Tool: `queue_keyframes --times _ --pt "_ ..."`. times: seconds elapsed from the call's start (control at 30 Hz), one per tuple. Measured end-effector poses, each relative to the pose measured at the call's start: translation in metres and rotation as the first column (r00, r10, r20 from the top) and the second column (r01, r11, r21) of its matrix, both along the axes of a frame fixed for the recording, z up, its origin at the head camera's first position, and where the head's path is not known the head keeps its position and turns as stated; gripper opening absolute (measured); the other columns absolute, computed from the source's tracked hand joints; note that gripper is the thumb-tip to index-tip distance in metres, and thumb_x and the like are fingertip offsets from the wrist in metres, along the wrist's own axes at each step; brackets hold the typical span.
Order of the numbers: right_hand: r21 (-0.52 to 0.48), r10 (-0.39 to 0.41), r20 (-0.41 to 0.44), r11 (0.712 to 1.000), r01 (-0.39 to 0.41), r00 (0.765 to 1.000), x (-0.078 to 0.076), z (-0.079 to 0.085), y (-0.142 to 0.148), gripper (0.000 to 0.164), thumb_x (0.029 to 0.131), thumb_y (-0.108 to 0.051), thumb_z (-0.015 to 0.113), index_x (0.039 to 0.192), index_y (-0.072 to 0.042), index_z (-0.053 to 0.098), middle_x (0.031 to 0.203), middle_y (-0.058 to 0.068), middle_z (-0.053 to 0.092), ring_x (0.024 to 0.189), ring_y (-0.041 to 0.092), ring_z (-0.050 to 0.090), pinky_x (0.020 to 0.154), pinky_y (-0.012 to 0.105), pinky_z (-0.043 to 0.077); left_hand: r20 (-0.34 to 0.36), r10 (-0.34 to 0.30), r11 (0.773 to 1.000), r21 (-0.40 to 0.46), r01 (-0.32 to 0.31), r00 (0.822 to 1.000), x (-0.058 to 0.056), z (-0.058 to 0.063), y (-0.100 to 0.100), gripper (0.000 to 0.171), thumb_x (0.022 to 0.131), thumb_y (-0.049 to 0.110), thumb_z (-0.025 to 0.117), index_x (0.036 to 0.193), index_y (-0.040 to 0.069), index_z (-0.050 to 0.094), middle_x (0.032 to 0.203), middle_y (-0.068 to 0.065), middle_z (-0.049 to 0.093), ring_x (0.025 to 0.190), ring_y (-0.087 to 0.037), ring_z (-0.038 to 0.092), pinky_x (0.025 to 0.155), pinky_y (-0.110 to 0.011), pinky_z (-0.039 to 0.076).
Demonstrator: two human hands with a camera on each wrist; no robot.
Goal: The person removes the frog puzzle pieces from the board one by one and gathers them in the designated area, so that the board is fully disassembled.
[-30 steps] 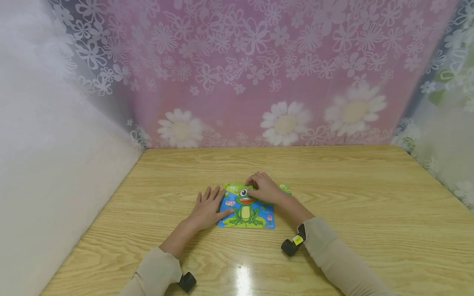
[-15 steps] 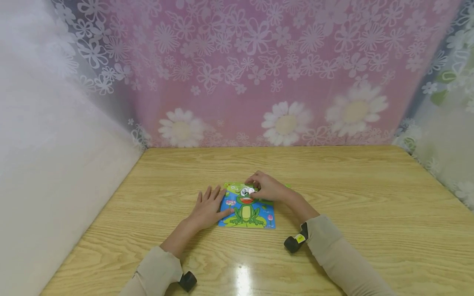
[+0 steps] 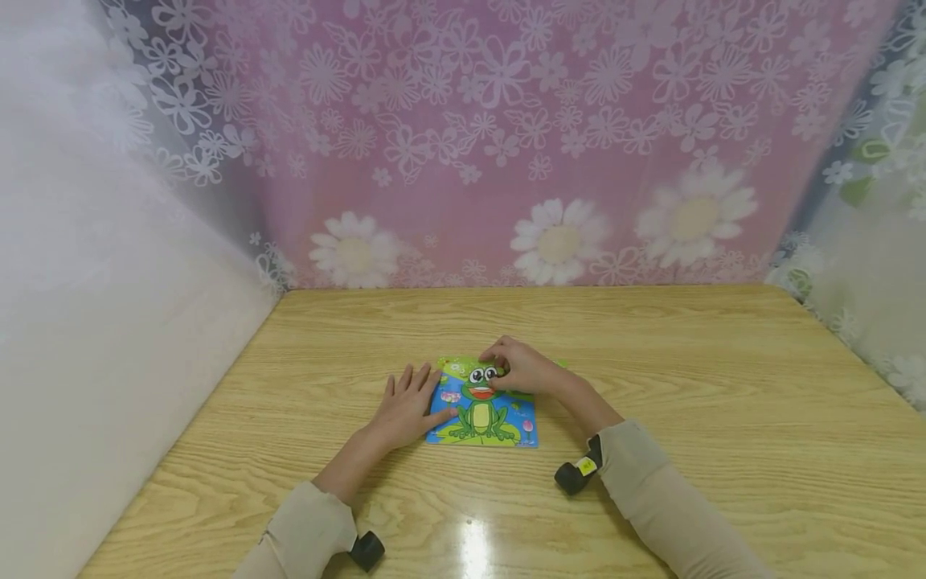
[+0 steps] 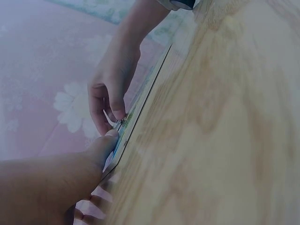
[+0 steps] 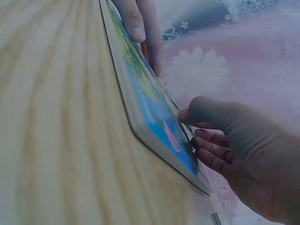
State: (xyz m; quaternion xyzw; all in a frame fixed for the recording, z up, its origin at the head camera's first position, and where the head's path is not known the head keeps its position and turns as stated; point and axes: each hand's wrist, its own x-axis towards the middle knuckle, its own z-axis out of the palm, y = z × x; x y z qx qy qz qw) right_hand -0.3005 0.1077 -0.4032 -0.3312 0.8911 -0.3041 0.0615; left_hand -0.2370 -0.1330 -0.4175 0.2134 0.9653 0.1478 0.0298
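A square frog puzzle board point(image 3: 452, 430) lies flat on the table, with a green frog on a blue ground. My left hand point(image 3: 405, 414) rests at its left side, fingers spread and fairly straight, the thumb over the board's edge. At the frog's head, my right hand point(image 3: 524, 370) pinches a puzzle piece with the frog's eyes point(image 3: 481, 375) between curled thumb and fingers. The hand covers the board's upper right. From low down in the right wrist view, the right thumb point(image 5: 201, 112) meets the picture surface; the piece's outline is hard to make out there.
The wood-grain table point(image 3: 687, 402) spreads around the board on all sides. A pink flowered cloth point(image 3: 448, 161) hangs behind its far edge, with a pale cloth point(image 3: 108, 281) at the left and another point(image 3: 882, 297) at the right. Each wrist wears a black camera.
The frog's eyes showed a pale glare half a second ago; now both appear clear and level with the picture. The right hand shifted slightly right, then stayed. The left hand stays put.
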Motion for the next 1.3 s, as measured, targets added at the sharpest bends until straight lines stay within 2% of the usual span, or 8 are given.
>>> queue_keyframes --times 0.27,0.5,0.77,1.3 --pt "-0.024 0.021 -0.024 0.999 -0.022 0.999 0.003 0.007 0.004 0.038 0.083 -0.014 0.067 0.118 -0.003 0.060 0.105 0.007 0.051 0.086 0.019 0.050 0.072 0.031 0.046 0.003 0.007 1.000 -0.010 -0.007 1.000 -0.002 -0.002 0.000 0.080 0.089 0.059 0.044 0.147 0.009 0.023 0.150 -0.015 0.015 0.135 -0.038 0.005 0.103 -0.058 0.003" --pt "-0.022 0.022 -0.064 0.999 -0.023 0.998 0.007 0.014 0.020 0.035 0.084 -0.011 0.064 0.118 -0.002 0.060 0.109 0.009 0.051 0.085 0.018 0.049 0.070 0.031 0.045 -0.003 0.007 1.000 -0.001 -0.007 1.000 -0.002 -0.004 -0.001 0.080 0.088 0.060 0.044 0.147 0.009 0.023 0.150 -0.015 0.015 0.135 -0.038 0.005 0.103 -0.057 0.002" --pt "-0.024 -0.007 -0.092 1.000 0.005 0.996 0.014 0.022 0.049 0.037 0.082 -0.011 0.065 0.117 -0.002 0.061 0.111 0.010 0.051 0.092 0.023 0.053 0.075 0.037 0.047 -0.016 0.007 1.000 -0.010 -0.007 1.000 -0.005 -0.009 -0.003 0.082 0.088 0.062 0.042 0.147 0.010 0.022 0.150 -0.014 0.015 0.135 -0.037 0.005 0.104 -0.057 0.003" --pt "-0.001 -0.083 -0.105 0.997 0.084 0.991 0.019 0.023 0.102 0.036 0.082 -0.006 0.064 0.117 0.000 0.060 0.111 0.011 0.052 0.093 0.024 0.053 0.077 0.040 0.047 -0.019 -0.002 1.000 -0.001 0.002 1.000 -0.001 -0.002 -0.001 0.080 0.088 0.059 0.045 0.146 0.008 0.024 0.149 -0.015 0.017 0.135 -0.038 0.006 0.103 -0.058 0.004"
